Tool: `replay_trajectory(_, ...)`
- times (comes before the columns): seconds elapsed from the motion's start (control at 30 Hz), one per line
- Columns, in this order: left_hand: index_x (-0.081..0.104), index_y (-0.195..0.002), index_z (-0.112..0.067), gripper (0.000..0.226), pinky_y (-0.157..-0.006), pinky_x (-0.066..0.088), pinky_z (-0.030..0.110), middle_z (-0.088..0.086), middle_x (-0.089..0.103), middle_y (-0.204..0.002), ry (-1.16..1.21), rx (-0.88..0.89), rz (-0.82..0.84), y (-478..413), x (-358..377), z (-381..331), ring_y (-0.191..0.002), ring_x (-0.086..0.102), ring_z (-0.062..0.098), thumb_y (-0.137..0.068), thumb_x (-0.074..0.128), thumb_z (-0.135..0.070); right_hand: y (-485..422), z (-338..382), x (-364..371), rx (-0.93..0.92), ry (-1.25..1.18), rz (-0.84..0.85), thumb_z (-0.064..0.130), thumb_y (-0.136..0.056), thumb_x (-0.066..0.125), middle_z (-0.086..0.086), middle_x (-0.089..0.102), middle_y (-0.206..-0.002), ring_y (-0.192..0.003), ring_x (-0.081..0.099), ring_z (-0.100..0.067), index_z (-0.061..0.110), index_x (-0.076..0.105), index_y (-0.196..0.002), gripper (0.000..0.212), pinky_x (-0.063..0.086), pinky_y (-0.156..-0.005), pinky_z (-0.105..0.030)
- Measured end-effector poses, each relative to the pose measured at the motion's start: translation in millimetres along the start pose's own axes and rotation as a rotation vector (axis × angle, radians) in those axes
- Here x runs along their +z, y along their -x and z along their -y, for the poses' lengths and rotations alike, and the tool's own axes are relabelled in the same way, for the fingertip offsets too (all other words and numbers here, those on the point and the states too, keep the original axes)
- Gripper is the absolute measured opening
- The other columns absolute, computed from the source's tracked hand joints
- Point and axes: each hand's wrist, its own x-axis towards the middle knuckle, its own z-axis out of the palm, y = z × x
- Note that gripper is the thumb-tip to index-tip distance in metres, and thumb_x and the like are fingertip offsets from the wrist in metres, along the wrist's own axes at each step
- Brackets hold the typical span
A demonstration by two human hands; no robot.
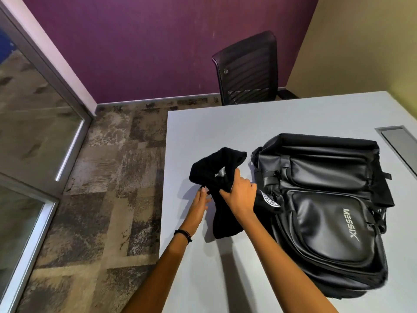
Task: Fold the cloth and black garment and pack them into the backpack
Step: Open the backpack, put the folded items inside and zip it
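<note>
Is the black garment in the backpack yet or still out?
Out. The black garment lies bunched on the table beside the backpack, right hand gripping it.

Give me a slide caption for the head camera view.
Right hand grips the black garment, left hand touches it, beside the black backpack on a grey table.

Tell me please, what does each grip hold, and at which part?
The right grip holds the black garment at its bunched middle. The left grip touches its left edge; whether it pinches there cannot be told.
</note>
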Motion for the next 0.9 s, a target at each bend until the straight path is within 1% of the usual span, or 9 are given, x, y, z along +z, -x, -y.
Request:
replay_trajectory(0.17, 0.026, -0.147, -0.025, 0.048, -0.115, 0.028, 0.039, 0.002, 0.038, -0.148, -0.159, 0.14, 0.055, 7, 12, 1, -0.135, 0.038, 0.019, -0.101, 0.025, -0.039, 5, -16, -39, -0.035, -0.024, -0.226, 0.035, -0.07, 0.073, -0.006, 0.063, -0.077, -0.078, 0.059, -0.029, 0.01, 0.048, -0.11, 0.054, 0.037, -0.079, -0.037)
replay_trajectory(0.23, 0.031, -0.145, -0.024, 0.046, -0.115, 0.026, 0.033, -0.002, 0.037, -0.148, -0.219, 0.175, 0.081, 11, 22, 3, -0.137, 0.034, 0.015, -0.101, 0.027, -0.038, 8, -26, -53, -0.048, -0.017, -0.303, 0.032, -0.063, 0.079, -0.005, 0.06, -0.07, -0.07, 0.059, -0.03, 0.01, 0.049, -0.096, 0.049, 0.039, -0.075, -0.036)
replay_trajectory(0.3, 0.036, -0.143, -0.021, 0.043, -0.11, 0.026, 0.023, -0.004, 0.038, -0.147, -0.311, 0.223, 0.121, 18, 37, 7, -0.137, 0.033, 0.011, -0.102, 0.03, -0.034, 14, -38, -67, -0.05, -0.035, -0.341, 0.028, -0.058, 0.083, -0.007, 0.058, -0.068, -0.067, 0.057, -0.032, 0.009, 0.048, -0.09, 0.05, 0.04, -0.068, -0.035)
replay_trajectory(0.4, 0.039, -0.14, -0.021, 0.04, -0.106, 0.026, 0.017, -0.003, 0.039, -0.146, -0.497, 0.353, 0.181, 28, 62, 15, -0.137, 0.034, 0.011, -0.101, 0.038, -0.027, 25, -57, -85, -0.048, -0.108, -0.421, 0.02, -0.055, 0.084, -0.012, 0.06, -0.071, -0.067, 0.057, -0.035, 0.005, 0.051, -0.093, 0.053, 0.04, -0.059, -0.033)
replay_trajectory(0.53, 0.032, -0.144, -0.024, 0.049, -0.108, 0.029, 0.013, -0.014, 0.038, -0.143, -0.636, 0.607, 0.312, 53, 106, 20, -0.13, 0.036, -0.001, -0.098, 0.04, -0.011, 43, -88, -108, 0.025, -0.101, -0.453, 0.024, -0.06, 0.081, -0.013, 0.061, -0.077, -0.074, 0.057, -0.035, 0.003, 0.051, -0.105, 0.057, 0.044, -0.066, -0.038)
replay_trajectory(0.63, 0.024, -0.147, -0.021, 0.06, -0.115, 0.028, 0.028, -0.005, 0.033, -0.149, -0.803, 0.724, 0.332, 62, 140, 34, -0.137, 0.03, 0.008, -0.092, 0.042, -0.007, 62, -113, -124, 0.062, -0.097, -0.531, 0.021, -0.058, 0.081, -0.012, 0.061, -0.077, -0.073, 0.057, -0.034, 0.006, 0.05, -0.1, 0.055, 0.045, -0.068, -0.038)
replay_trajectory(0.73, 0.015, -0.149, -0.009, 0.07, -0.119, 0.02, 0.039, 0.009, 0.021, -0.155, -0.906, 0.787, 0.242, 68, 168, 47, -0.144, 0.019, 0.02, -0.087, 0.046, 0.0, 83, -137, -136, 0.123, -0.049, -0.554, 0.023, -0.058, 0.083, -0.012, 0.062, -0.081, -0.077, 0.058, -0.033, 0.005, 0.051, -0.104, 0.059, 0.046, -0.071, -0.038)
replay_trajectory(0.83, 0.03, -0.141, 0.005, 0.066, -0.114, 0.021, 0.043, 0.024, 0.035, -0.146, -0.923, 0.922, 0.19, 83, 195, 46, -0.137, 0.03, 0.033, -0.081, 0.058, 0.005, 103, -161, -148, 0.164, 0.003, -0.602, 0.022, -0.059, 0.085, -0.012, 0.06, -0.08, -0.078, 0.057, -0.033, 0.001, 0.053, -0.101, 0.057, 0.046, -0.071, -0.037)
replay_trajectory(0.9, 0.05, -0.128, 0.002, 0.053, -0.112, 0.026, 0.044, 0.018, 0.053, -0.133, -1.087, 1.078, 0.282, 87, 211, 52, -0.129, 0.046, 0.027, -0.077, 0.058, -0.002, 115, -175, -154, 0.178, 0.026, -0.635, 0.017, -0.057, 0.085, -0.012, 0.059, -0.08, -0.079, 0.056, -0.034, 0.002, 0.053, -0.095, 0.052, 0.045, -0.071, -0.036)
